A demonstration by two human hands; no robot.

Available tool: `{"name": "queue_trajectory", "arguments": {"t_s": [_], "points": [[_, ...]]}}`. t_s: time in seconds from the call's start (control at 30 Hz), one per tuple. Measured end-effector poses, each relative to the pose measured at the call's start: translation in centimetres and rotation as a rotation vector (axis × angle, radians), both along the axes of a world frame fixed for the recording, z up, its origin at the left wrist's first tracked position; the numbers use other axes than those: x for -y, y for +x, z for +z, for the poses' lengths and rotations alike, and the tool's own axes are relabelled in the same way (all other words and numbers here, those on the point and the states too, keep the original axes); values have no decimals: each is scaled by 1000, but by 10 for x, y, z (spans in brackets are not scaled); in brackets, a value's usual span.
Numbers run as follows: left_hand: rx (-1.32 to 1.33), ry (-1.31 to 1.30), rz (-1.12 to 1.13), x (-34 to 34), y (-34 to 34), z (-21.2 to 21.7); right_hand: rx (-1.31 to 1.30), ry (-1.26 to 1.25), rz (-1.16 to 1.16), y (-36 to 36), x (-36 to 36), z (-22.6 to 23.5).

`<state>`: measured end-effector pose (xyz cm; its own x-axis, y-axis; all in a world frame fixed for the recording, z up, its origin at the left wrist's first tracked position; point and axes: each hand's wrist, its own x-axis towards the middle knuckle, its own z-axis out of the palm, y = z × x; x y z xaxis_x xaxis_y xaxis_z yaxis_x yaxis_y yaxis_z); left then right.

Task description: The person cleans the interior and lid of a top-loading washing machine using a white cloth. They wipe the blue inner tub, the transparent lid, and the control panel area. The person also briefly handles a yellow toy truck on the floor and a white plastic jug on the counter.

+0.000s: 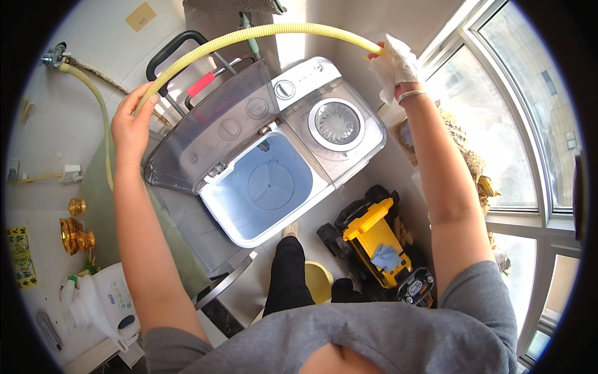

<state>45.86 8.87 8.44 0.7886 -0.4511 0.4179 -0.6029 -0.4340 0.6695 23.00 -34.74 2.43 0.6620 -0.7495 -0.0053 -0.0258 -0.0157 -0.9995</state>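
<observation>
A pale yellow ribbed hose (268, 29) arches between my raised hands, above a small twin-tub washing machine (324, 181). My left hand (132, 115) is closed round the hose's left part. At the other end, my right hand (398, 78) is closed on the hose with a white cloth or tissue (398, 59) wrapped about it, which hides most of the fingers. Below, the washer's clear lid (212, 128) stands raised, showing a bare blue wash tub (240, 193). The round spin-side cover (336, 124) lies closed on the right.
A folded cart handle (165, 59) rises behind the washer. On the floor are a yellow toy truck (377, 234) with a blue cloth and a yellow basin (319, 282). A tap (56, 55) with a thin hose is at left, near a white detergent jug (103, 299). Windows (492, 124) line the right.
</observation>
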Motion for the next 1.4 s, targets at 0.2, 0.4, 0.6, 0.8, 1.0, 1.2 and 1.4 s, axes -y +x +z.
{"name": "queue_trajectory", "arguments": {"t_s": [0.2,0.4,0.6,0.8,1.0,1.2,1.4], "points": [[-70,185,-97,14,-18,-13,-864,-680,266,21,2,-2],[-283,182,-42,21,5,-40,-61,255,-1,-8,-16,-86],[-91,254,17,33,17,-28,-214,363,-89,-55,-90,-130],[269,131,-32,25,-78,4,-107,395,-317,-77,-104,-145],[90,204,-15,-53,-163,-10,-189,-349,-206,-47,-39,-199],[-3,440,-60,-98,-199,-41,-874,-904,67,50,-88,-176],[-66,490,-178,-118,-186,-74,-775,-1236,437,54,-174,-183]]}}
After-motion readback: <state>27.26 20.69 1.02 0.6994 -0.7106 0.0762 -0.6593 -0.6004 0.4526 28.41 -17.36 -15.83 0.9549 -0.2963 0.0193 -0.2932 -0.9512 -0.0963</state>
